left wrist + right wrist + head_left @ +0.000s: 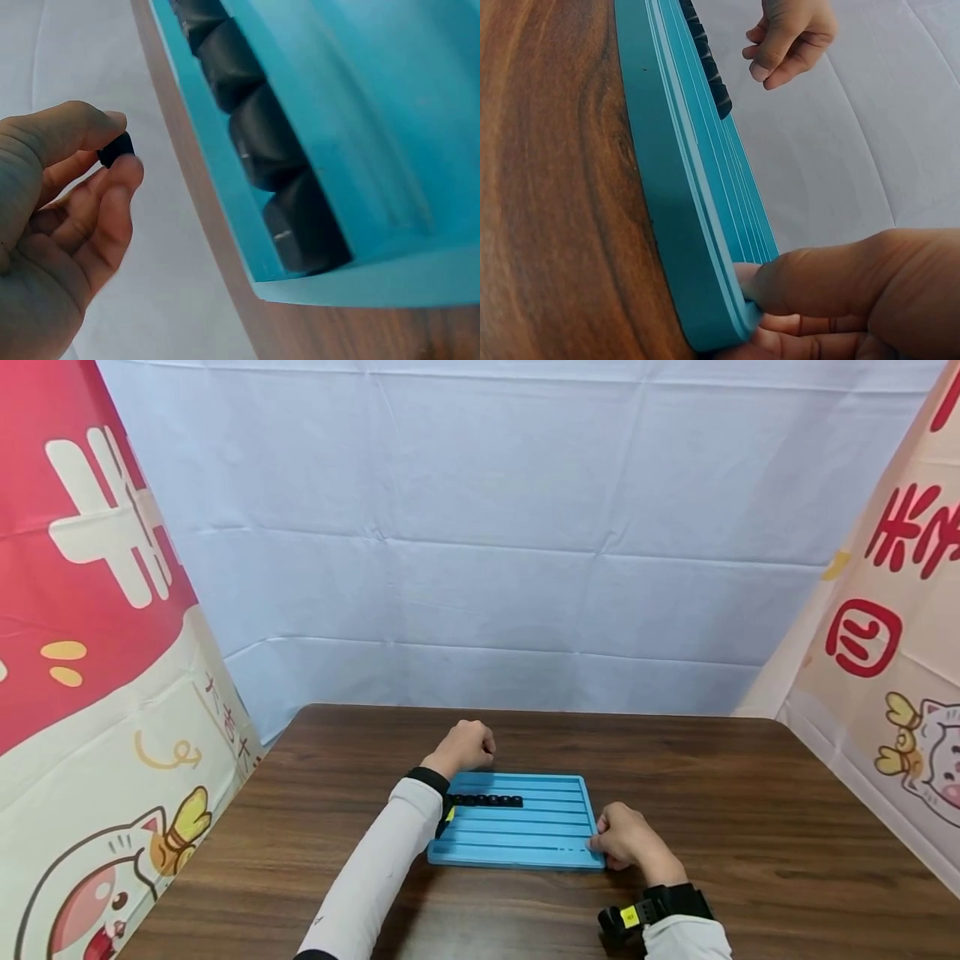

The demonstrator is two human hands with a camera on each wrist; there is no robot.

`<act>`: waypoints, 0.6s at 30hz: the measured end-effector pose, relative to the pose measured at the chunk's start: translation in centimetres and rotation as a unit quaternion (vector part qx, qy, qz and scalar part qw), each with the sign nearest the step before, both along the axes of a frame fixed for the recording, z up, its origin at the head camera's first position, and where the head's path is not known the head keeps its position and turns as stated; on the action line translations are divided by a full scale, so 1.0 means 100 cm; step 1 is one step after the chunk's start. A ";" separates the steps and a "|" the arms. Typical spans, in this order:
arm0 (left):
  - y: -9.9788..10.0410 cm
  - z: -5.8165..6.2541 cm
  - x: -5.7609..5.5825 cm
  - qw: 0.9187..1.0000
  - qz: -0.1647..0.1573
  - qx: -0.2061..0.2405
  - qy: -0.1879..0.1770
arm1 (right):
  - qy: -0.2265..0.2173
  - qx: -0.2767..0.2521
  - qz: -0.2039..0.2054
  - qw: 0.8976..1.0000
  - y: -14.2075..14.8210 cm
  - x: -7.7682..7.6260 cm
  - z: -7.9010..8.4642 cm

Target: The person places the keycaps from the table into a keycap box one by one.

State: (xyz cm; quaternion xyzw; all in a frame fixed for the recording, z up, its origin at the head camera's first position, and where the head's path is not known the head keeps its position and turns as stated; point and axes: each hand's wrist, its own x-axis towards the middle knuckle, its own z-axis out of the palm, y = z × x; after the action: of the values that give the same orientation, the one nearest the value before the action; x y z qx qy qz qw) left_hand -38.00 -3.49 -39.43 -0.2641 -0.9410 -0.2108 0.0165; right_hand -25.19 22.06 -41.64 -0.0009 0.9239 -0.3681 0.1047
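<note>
A light blue tray with parallel ridges lies on the table. In one of its channels sits a row of black keycaps, starting near the left side; several show close up as square caps in the left wrist view. My left hand is above the tray's far left edge, pinching a single black keycap between thumb and fingers. At the tray's near right corner, my right hand grips the rim, thumb on top and fingers beneath, as the right wrist view shows.
The tray and both arms are over a dark wood-grain table. A pale hanging cloth stands behind it, with printed cloths at the left and right sides.
</note>
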 end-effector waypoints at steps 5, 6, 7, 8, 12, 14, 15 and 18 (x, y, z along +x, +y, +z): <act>-0.003 -0.003 0.004 1.000 -0.025 0.010 -0.006 | -0.001 -0.007 0.004 1.000 -0.001 0.000 0.001; -0.004 -0.003 0.005 0.999 -0.028 0.013 -0.008 | 0.000 -0.007 0.004 1.000 -0.001 0.000 0.001; -0.004 -0.002 0.006 0.999 -0.031 0.017 -0.009 | 0.000 -0.007 0.005 1.000 -0.001 0.000 0.001; -0.004 -0.002 0.006 0.999 -0.032 0.021 -0.010 | -0.001 -0.006 0.004 1.000 0.000 0.000 0.001; -0.005 0.002 0.009 0.998 -0.036 0.041 -0.022 | 0.000 -0.001 -0.002 1.000 -0.001 0.000 0.002; -0.006 0.002 0.010 0.997 -0.041 0.052 -0.035 | -0.002 0.000 -0.006 1.000 -0.001 0.000 0.002; -0.006 0.002 0.010 0.996 -0.043 0.059 -0.042 | -0.003 0.000 -0.006 1.000 -0.001 0.000 0.002; -0.008 -0.001 0.010 0.994 -0.049 0.078 -0.062 | -0.003 0.000 -0.006 1.000 -0.001 0.001 0.002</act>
State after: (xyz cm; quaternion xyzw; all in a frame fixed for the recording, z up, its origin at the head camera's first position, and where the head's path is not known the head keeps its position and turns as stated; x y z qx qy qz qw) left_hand -36.96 -4.27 -39.50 -0.2937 -0.9071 -0.2998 -0.0320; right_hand -25.11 21.94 -41.44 0.0058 0.9236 -0.3687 0.1051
